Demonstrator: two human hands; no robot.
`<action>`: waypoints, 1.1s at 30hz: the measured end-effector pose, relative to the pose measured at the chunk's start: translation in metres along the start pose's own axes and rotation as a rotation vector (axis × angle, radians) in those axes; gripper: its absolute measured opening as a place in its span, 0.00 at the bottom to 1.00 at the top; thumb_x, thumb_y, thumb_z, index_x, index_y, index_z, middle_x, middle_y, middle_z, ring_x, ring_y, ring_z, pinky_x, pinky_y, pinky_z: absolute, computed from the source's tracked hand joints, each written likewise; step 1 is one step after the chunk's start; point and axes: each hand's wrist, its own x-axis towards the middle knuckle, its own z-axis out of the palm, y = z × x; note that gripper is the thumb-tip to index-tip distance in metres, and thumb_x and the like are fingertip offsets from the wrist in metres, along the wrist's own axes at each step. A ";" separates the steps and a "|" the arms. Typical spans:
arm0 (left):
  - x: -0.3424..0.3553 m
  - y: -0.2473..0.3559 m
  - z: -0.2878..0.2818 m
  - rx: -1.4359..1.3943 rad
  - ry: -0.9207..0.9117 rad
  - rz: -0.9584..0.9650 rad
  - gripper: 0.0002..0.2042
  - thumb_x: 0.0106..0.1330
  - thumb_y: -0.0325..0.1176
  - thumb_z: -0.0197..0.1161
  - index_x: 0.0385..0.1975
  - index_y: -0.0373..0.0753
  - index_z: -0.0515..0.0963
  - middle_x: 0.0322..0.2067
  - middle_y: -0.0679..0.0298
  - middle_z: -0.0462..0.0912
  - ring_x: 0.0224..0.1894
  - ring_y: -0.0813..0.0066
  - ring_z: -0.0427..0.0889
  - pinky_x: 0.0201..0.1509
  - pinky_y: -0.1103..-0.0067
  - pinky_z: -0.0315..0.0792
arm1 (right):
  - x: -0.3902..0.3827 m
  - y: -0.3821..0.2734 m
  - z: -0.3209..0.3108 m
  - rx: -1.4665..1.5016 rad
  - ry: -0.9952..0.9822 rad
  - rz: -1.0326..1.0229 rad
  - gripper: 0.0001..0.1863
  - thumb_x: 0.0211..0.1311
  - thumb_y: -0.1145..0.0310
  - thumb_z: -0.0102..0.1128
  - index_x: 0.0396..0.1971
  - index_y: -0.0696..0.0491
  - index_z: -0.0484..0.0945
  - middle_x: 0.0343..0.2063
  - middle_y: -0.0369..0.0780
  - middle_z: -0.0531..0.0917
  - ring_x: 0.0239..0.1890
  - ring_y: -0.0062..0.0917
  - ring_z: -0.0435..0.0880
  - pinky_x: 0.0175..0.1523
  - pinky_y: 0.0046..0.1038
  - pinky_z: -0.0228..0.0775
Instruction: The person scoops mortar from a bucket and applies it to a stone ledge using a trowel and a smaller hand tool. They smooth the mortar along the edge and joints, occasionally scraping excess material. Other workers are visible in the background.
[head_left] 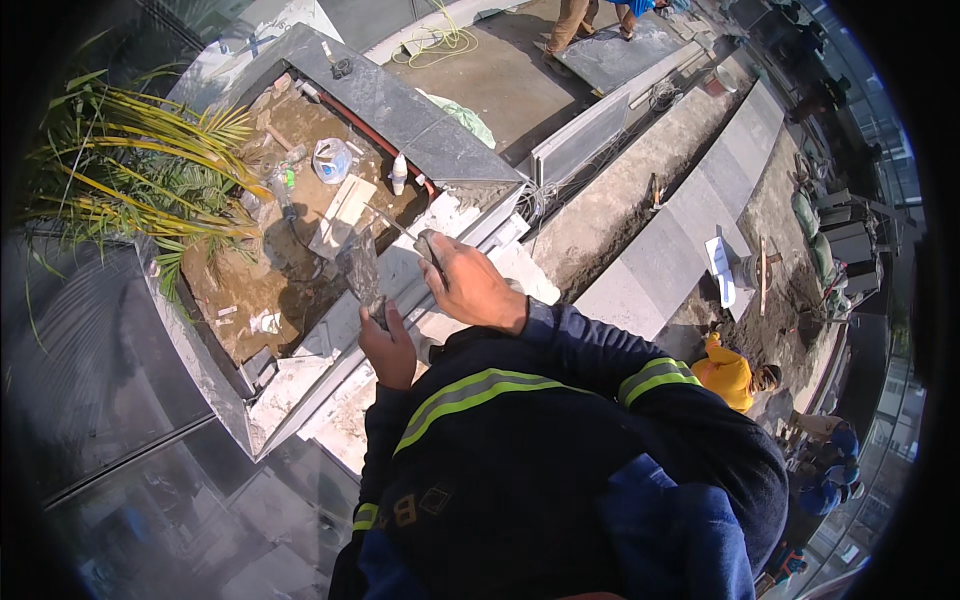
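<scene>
My left hand (388, 350) is closed round the handle of a small trowel (362, 270), its broad blade grey and smeared, pointing up and away. Just to the right, my right hand (472, 288) grips the dark handle of a thin metal tool (395, 222); its narrow shaft slants to the upper left, and its exact kind is unclear. Both tools are held over the near edge of a stone-rimmed planter bed (420, 133). In the bed beyond the blades lie a pale board piece (348, 203), a clear plastic bag (331, 160) and a white bottle (399, 175).
A leafy palm (150, 140) leans over the bed's left side. A red pipe (360, 125) runs along its far inner wall. Grey paving slabs (690, 205) stretch away to the right. A person in yellow (728, 372) crouches at right; another person (575, 25) stands at the back.
</scene>
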 end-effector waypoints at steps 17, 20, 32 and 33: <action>0.011 0.022 0.021 -0.065 -0.059 0.204 0.12 0.73 0.34 0.59 0.43 0.27 0.74 0.30 0.43 0.83 0.32 0.46 0.85 0.36 0.61 0.74 | 0.003 0.033 -0.011 -0.103 -0.165 0.217 0.16 0.68 0.67 0.53 0.46 0.65 0.71 0.33 0.60 0.82 0.37 0.58 0.83 0.43 0.51 0.76; 0.027 0.021 0.021 -0.007 0.009 0.174 0.13 0.73 0.34 0.59 0.45 0.27 0.74 0.29 0.43 0.83 0.31 0.43 0.83 0.35 0.62 0.73 | -0.006 -0.005 -0.025 -0.170 -0.148 0.138 0.17 0.70 0.64 0.52 0.48 0.64 0.71 0.43 0.59 0.81 0.40 0.60 0.83 0.46 0.52 0.76; 0.016 0.018 0.005 -0.054 0.076 0.138 0.13 0.73 0.34 0.59 0.46 0.29 0.74 0.27 0.43 0.81 0.30 0.40 0.82 0.32 0.59 0.72 | 0.025 -0.025 -0.003 0.122 -0.229 0.180 0.27 0.78 0.60 0.47 0.67 0.63 0.68 0.50 0.62 0.80 0.52 0.57 0.81 0.58 0.41 0.73; 0.014 0.007 0.004 -0.033 0.033 0.114 0.14 0.73 0.35 0.59 0.47 0.29 0.73 0.27 0.42 0.81 0.30 0.39 0.82 0.32 0.59 0.72 | 0.033 -0.029 -0.014 0.143 -0.294 0.394 0.26 0.78 0.59 0.47 0.65 0.64 0.70 0.49 0.62 0.80 0.54 0.55 0.81 0.58 0.40 0.72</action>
